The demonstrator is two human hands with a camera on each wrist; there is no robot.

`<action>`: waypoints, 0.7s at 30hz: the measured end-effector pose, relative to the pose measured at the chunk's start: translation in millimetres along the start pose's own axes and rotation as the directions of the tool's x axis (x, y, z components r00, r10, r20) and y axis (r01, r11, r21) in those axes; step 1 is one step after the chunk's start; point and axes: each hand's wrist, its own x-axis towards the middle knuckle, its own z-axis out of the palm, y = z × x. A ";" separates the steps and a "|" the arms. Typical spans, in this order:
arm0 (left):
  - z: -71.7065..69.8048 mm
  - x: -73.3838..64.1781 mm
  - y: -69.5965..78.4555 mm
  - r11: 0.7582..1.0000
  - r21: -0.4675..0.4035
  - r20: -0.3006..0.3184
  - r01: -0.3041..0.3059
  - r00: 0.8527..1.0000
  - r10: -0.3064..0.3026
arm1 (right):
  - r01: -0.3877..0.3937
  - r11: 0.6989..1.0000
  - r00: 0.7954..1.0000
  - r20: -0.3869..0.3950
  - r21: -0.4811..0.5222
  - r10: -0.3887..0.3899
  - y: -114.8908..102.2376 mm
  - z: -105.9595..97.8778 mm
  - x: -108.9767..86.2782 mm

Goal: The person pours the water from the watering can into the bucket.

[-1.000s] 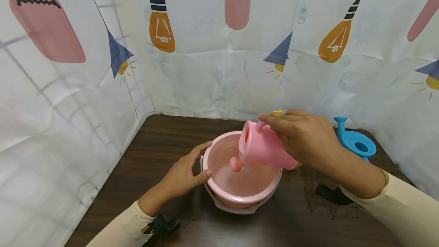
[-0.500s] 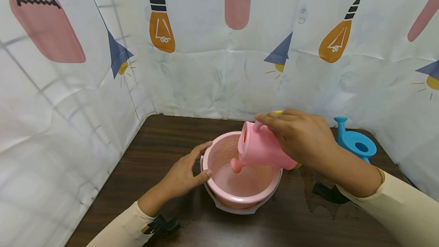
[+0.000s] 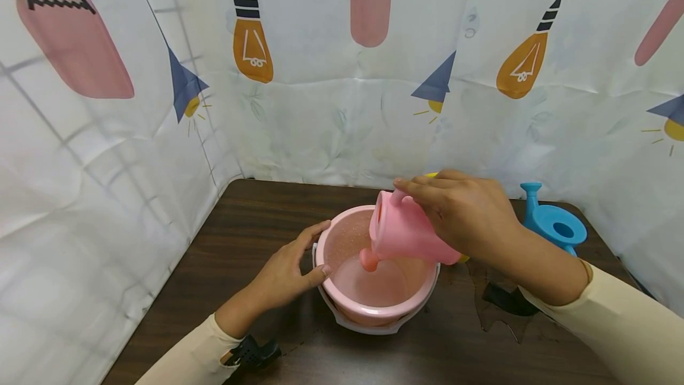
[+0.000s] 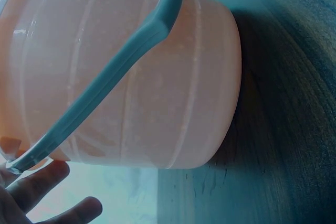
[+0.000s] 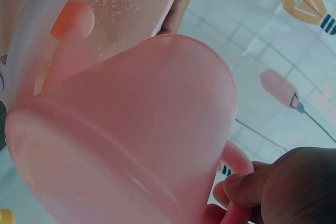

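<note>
A pink bucket (image 3: 369, 312) with a pale handle (image 4: 105, 85) stands upright on the table, droplets on its inner wall. At its left rim rests my left hand (image 3: 285, 272), thumb and forefinger spread along the edge; two more fingers look straight in the left wrist view. My right hand (image 3: 462, 210) grips the handle of a pink toy watering can (image 3: 408, 233). The can is tilted left over the bucket, its round spout head (image 3: 369, 259) inside the rim. Whether water is flowing out cannot be made out.
A blue watering can (image 3: 558, 223) stands at the table's back right. Something yellow (image 3: 431, 174) shows partly behind my right hand. Spilled water (image 3: 483, 314) wets the dark wooden table (image 3: 256, 212) on the right. A printed curtain (image 3: 331, 123) closes off the back and left.
My right hand and forearm have shifted slightly left, tipping the pink watering can a little further. The left hand and the bucket have stayed put.
</note>
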 end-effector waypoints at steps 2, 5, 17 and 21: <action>0.0 0.1 0.1 1.000 -0.003 0.001 0.000 1.000 0.000 | -0.006 1.000 1.000 0.017 -0.001 0.006 -0.5 0.0 0.7; -0.2 0.2 -0.2 1.000 -0.004 -0.001 -0.004 1.000 0.004 | -0.008 1.000 0.999 0.035 -0.002 0.008 -1.1 -0.1 1.6; 0.0 0.5 -0.4 1.000 -0.007 -0.002 -0.005 1.000 0.005 | -0.018 1.000 0.998 0.067 0.002 0.018 -2.7 0.5 3.7; 0.4 0.6 -1.0 1.000 -0.008 -0.001 -0.006 1.000 0.006 | -0.016 1.000 0.997 0.072 0.006 0.015 -2.7 0.5 3.7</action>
